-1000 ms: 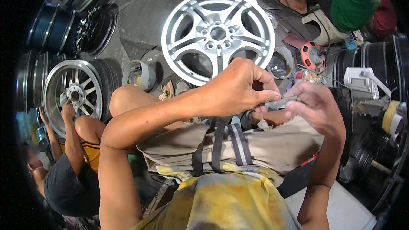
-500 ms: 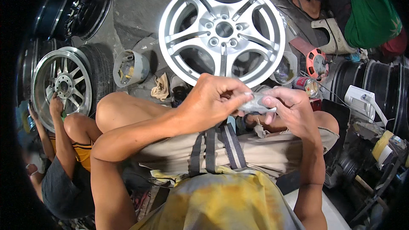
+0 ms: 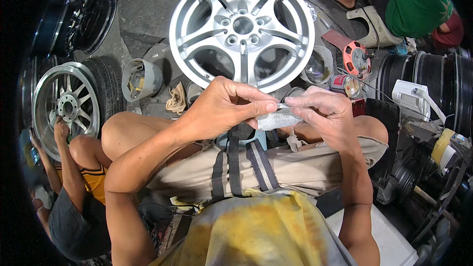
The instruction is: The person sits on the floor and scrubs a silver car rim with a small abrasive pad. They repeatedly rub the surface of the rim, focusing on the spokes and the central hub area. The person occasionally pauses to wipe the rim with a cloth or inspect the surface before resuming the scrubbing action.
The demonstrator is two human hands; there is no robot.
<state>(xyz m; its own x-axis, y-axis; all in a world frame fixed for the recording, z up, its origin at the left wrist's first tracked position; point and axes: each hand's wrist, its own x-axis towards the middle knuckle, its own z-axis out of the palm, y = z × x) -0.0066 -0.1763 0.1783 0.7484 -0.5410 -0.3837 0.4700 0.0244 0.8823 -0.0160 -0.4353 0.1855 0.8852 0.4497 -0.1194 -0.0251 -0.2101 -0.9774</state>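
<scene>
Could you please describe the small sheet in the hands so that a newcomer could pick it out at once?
Start from the big silver wheel at top centre. Just below it, the left hand and right hand pinch a small sheet between them. Pale grey with faint print, it differs from the crumpled tan cloth farther left.

Rows of small dark letters run across the face of the grey sheet (image 3: 278,120), between its left and right edges, where the hands (image 3: 327,113) pinch it; too faint to read surely. On the floor (image 3: 148,19), a can (image 3: 344,86) bears a partly red label, its print illegible.
</scene>
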